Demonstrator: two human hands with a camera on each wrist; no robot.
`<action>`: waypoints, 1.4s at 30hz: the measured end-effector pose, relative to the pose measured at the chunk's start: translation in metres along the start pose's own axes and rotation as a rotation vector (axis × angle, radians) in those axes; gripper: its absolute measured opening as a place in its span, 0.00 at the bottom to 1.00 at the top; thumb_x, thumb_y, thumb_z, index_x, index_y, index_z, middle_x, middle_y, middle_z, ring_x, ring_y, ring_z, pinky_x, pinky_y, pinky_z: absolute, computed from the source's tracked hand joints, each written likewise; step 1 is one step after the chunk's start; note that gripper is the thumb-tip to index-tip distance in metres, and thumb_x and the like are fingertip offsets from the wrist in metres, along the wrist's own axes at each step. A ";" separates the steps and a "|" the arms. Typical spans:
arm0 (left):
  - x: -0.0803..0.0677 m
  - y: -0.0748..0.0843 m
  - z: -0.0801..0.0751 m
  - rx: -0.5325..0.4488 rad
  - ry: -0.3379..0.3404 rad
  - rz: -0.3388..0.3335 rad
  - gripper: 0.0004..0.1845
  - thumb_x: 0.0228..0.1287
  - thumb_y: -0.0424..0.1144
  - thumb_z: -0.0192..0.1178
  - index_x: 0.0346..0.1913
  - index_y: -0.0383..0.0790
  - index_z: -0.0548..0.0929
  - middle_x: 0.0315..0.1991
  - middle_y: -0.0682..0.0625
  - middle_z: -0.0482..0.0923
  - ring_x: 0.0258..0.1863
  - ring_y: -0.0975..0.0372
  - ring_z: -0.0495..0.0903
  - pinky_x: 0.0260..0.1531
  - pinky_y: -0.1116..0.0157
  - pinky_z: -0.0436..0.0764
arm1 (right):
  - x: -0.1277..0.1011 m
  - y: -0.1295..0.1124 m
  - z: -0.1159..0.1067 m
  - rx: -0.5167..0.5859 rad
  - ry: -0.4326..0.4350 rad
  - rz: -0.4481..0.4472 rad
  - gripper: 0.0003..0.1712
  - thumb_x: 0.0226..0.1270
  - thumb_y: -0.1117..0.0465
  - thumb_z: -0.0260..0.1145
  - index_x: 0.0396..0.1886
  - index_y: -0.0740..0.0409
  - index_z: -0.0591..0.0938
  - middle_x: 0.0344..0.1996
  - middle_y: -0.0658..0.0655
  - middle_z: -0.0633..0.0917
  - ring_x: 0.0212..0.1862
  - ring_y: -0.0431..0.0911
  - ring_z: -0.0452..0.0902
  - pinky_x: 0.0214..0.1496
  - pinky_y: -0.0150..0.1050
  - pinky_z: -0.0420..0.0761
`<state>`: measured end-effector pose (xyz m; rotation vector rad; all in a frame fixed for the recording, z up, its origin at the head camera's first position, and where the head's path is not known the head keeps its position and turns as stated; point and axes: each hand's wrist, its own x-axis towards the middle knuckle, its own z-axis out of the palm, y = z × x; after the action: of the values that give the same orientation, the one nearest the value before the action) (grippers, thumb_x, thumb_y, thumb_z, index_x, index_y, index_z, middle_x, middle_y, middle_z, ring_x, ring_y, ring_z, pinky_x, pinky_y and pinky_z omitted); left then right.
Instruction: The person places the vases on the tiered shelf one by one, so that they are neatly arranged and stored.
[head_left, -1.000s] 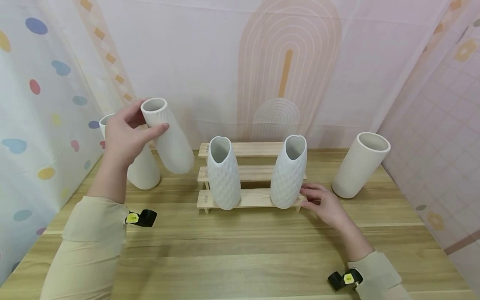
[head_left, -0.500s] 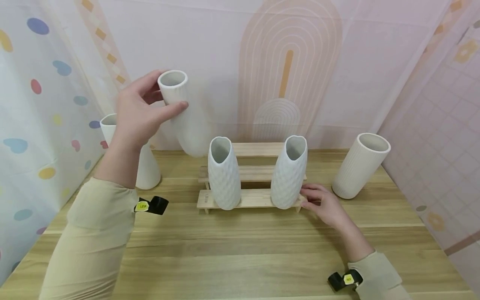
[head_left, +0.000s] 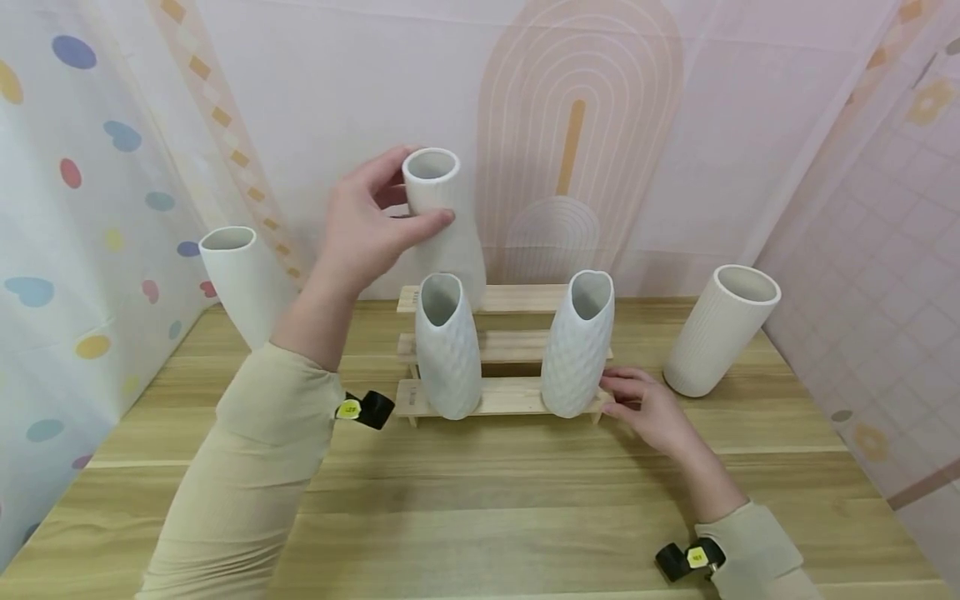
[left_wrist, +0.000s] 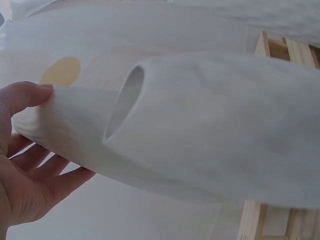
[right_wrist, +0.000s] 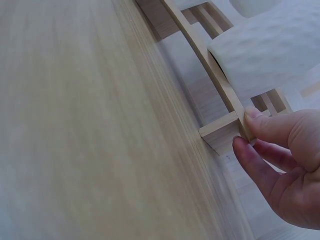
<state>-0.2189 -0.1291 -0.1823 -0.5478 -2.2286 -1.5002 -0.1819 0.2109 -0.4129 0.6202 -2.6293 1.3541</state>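
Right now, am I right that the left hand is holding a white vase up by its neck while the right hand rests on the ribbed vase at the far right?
Not quite. The left hand does hold the white vase by its neck, but the right hand grips the end of the wooden rack, apart from the ribbed vase. The right wrist view shows it.

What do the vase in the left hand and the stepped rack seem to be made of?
The vase held by the left hand looks like matte white ceramic: an even, dull surface without glare and a thick rim, though plastic cannot be ruled out. The stepped rack, steadied at its end by the right hand, appears to be pale unfinished wood, with visible grain and slats.
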 end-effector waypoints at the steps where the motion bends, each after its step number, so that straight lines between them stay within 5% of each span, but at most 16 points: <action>1: 0.001 0.000 0.004 -0.001 -0.013 0.002 0.28 0.47 0.33 0.70 0.55 0.41 0.77 0.47 0.50 0.77 0.44 0.59 0.79 0.43 0.65 0.78 | 0.000 0.001 0.000 -0.004 0.001 -0.004 0.20 0.56 0.69 0.68 0.50 0.70 0.79 0.53 0.65 0.75 0.49 0.57 0.75 0.47 0.50 0.78; 9: 0.004 -0.002 0.027 -0.033 -0.092 -0.004 0.28 0.46 0.36 0.72 0.54 0.44 0.77 0.45 0.51 0.77 0.42 0.61 0.80 0.42 0.64 0.79 | 0.000 0.000 0.001 0.006 -0.005 0.004 0.20 0.56 0.69 0.68 0.50 0.70 0.79 0.53 0.65 0.75 0.48 0.56 0.76 0.47 0.49 0.78; 20: 0.006 -0.001 0.048 -0.029 -0.169 -0.011 0.26 0.45 0.33 0.72 0.50 0.37 0.75 0.44 0.48 0.77 0.38 0.57 0.81 0.42 0.64 0.80 | 0.001 0.000 0.001 -0.020 -0.005 0.000 0.20 0.56 0.69 0.67 0.50 0.69 0.79 0.52 0.64 0.75 0.48 0.56 0.76 0.46 0.48 0.78; 42: 0.011 -0.012 0.054 0.210 -0.267 -0.055 0.27 0.45 0.41 0.72 0.47 0.38 0.71 0.42 0.50 0.75 0.39 0.60 0.78 0.38 0.64 0.79 | 0.003 0.004 0.004 0.011 0.000 0.006 0.20 0.54 0.71 0.68 0.49 0.71 0.79 0.51 0.65 0.75 0.46 0.57 0.77 0.45 0.47 0.79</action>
<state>-0.2404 -0.0823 -0.2044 -0.6570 -2.5863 -1.2586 -0.1857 0.2091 -0.4171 0.6140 -2.6273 1.3712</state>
